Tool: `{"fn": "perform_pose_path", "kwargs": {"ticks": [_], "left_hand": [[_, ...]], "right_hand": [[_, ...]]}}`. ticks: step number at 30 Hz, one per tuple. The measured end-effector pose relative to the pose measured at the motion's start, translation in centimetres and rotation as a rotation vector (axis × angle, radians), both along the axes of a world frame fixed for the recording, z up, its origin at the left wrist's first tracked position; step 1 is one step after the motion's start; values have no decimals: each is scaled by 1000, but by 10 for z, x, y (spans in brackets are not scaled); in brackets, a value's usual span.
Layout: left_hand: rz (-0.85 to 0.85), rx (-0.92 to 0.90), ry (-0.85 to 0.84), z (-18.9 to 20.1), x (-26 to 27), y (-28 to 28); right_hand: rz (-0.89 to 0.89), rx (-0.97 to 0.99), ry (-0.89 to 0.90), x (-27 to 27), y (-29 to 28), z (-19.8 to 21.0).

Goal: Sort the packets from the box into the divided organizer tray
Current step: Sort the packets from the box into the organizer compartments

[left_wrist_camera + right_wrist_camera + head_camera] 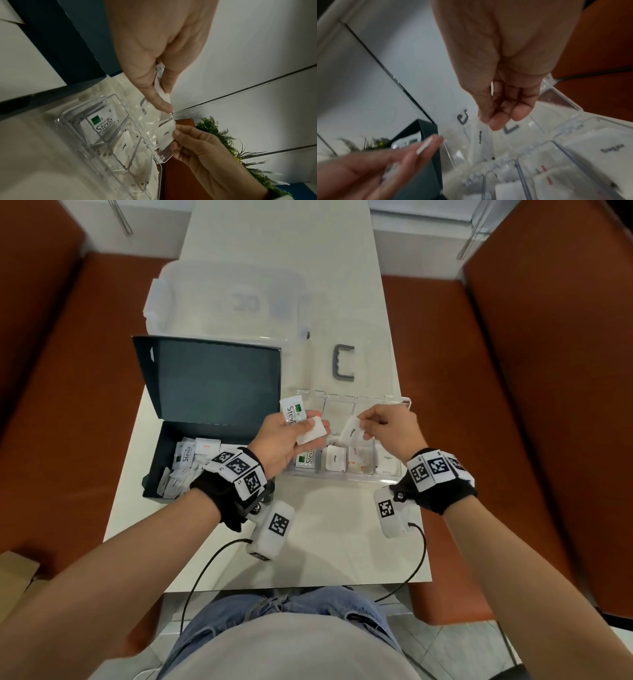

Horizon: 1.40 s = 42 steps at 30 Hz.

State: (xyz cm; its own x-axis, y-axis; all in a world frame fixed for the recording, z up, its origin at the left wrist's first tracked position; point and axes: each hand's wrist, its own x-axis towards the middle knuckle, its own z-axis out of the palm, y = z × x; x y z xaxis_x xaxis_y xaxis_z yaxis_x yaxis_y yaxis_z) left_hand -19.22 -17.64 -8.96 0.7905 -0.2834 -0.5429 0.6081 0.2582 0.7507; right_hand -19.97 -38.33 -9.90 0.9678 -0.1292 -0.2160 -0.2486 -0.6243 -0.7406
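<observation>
Left hand, raised above the near-left corner of the clear organizer tray, grip pinching a Stevia packet and a plain white packet. Right hand, above the tray's middle compartments, grip pinching a white pepper packet. Near compartments, left to right: Stevia, pepper, red-printed and sugar packets. Dark box, lid upright, lies left of the tray on the white table with more packets inside.

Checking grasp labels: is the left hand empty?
No, the left hand holds a Stevia packet and another white packet between thumb and fingers.
</observation>
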Motion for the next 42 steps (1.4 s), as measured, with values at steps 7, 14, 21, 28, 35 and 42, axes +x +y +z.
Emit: {"fn": "perform_pose_path", "kwargs": {"ticks": [7,14,21,28,35,42], "left_hand": [[0,43,4,-4,-2,7],[15,49,22,-10,-5,14],[42,8,96,-10,-2,15],[35,-161,202,-2,0,15],[-37,-80,100,0,0,7],[-122,-44,26,3,-2,-10]], "right_hand": [[167,-188,143,3,30,-24],[181,-238,192,5,33,-36],[182,-287,199,6,34,-48],[152,-324,78,3,32,-43],[134,72,-26,0,44,3],[-20,307,-16,5,8,10]]}}
